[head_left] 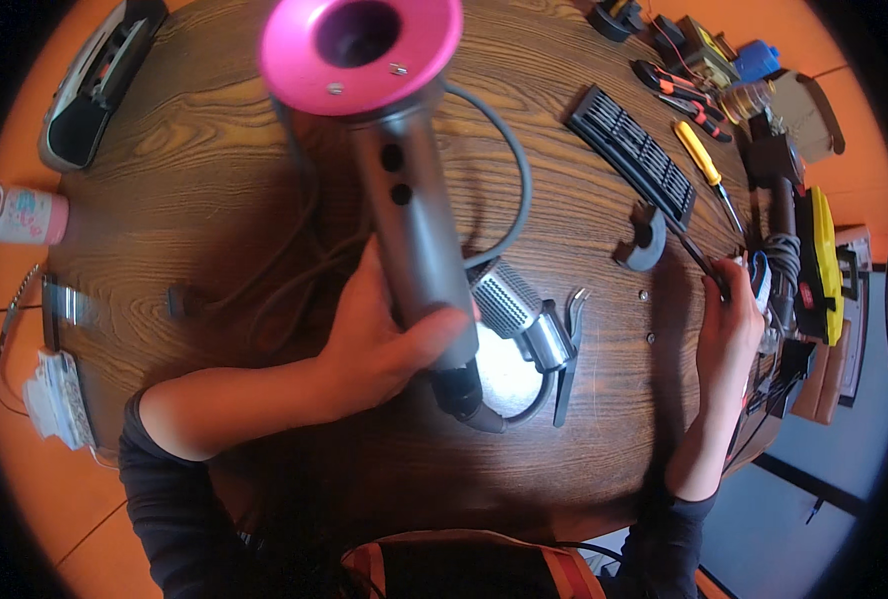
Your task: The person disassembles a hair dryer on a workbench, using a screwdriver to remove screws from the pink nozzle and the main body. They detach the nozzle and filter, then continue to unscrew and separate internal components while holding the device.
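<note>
My left hand is closed around the lower handle of a grey hair dryer, lifted above the table. Its round pink head faces up, with a dark opening in the middle and two small metal parts on the rim. A grey cord loops from the handle's lower end. At the right, my right hand is closed on a slim black screwdriver, whose far end lies near a black bit case. A dark grey C-shaped piece rests beside it. Two tiny metal pieces lie on the wood.
A silver perforated microphone on a round base stands below the dryer. Toward the right edge are a yellow screwdriver, red-and-black pliers, a yellow-and-black tool and coiled cable. A pink-lidded container stands left.
</note>
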Available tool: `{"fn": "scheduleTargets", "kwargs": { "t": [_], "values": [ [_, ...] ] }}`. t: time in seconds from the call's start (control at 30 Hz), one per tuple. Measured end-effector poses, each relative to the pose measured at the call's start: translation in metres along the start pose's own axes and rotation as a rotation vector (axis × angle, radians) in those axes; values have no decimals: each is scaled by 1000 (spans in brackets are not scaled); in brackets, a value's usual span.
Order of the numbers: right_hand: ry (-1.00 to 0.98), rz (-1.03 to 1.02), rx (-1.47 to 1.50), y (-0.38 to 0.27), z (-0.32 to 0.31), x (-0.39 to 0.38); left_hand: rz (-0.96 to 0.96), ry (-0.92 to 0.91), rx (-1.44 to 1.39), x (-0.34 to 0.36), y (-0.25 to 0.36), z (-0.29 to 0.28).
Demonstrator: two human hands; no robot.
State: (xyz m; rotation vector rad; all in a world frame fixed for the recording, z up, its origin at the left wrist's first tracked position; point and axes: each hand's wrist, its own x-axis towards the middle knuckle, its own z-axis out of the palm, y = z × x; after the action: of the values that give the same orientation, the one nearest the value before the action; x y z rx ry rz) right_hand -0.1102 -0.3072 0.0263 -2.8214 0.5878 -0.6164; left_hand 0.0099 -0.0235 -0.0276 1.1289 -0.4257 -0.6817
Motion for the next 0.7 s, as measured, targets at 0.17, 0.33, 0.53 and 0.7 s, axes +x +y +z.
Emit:
{"fn": "scheduleTargets", "kwargs": {
  "t": [0.17, 0.33, 0.53, 0.7],
  "values": [
    [-100, 123, -4, -23, -30, -9, -131, 1, 21, -7, 4, 8],
    [-155, 312, 154, -29, -54, -17, -127, -19, 67, -5, 3, 9],
    [37, 351, 494, -18, -60, -16, -163, -15, 106, -4, 3, 6],
    [261, 336, 648, -1, -50, -8, -135, -22, -8, -4, 3, 7]
  ]
}}
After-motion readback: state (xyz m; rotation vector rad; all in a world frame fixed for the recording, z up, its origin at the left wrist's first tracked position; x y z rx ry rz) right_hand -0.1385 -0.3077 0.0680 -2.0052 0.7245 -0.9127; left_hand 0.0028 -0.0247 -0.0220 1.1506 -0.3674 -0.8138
